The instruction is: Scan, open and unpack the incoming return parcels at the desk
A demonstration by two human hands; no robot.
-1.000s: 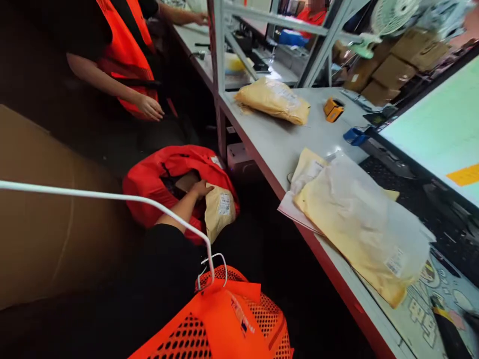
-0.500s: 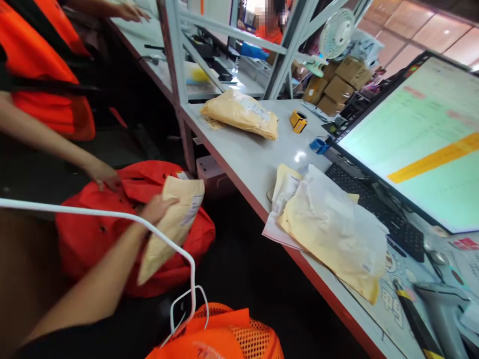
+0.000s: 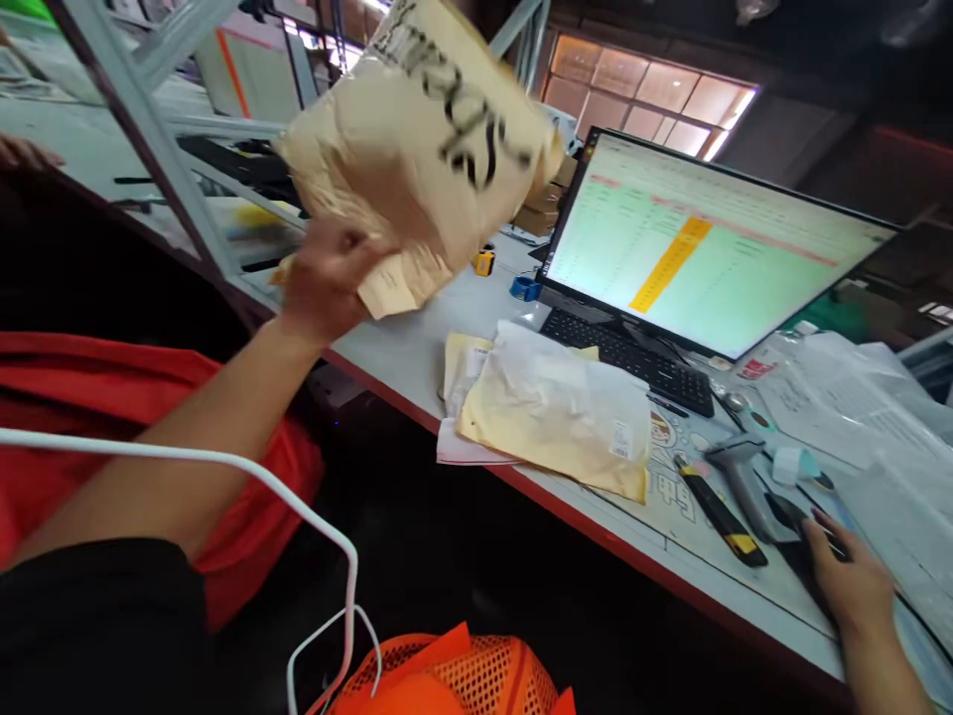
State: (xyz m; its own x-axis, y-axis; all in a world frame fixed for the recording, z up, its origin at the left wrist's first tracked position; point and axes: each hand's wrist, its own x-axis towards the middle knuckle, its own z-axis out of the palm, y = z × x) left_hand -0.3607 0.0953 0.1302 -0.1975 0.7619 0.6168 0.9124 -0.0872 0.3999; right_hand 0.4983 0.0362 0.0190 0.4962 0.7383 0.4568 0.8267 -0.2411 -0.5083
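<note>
My left hand is closed on the lower edge of a tan padded envelope, held up above the table's left part. Large black handwriting marks its face. My right hand rests at the right of the table, fingers bent over a black object that looks like a computer mouse. Just left of it lies a grey barcode scanner, with a black-and-yellow utility knife beside that. Several mailers, the top one a pale padded envelope, lie stacked at the table's front edge.
A monitor and keyboard stand behind the mailers. Tape rolls, one blue, sit near the monitor. On the left lies a red bag. A white wire frame crosses above an orange mesh basket. Metal posts rise at left.
My left hand has risen from the red bag to above the table with an envelope. My right hand has come into view. The view has turned right, and the co-worker's hand has left the bag.
</note>
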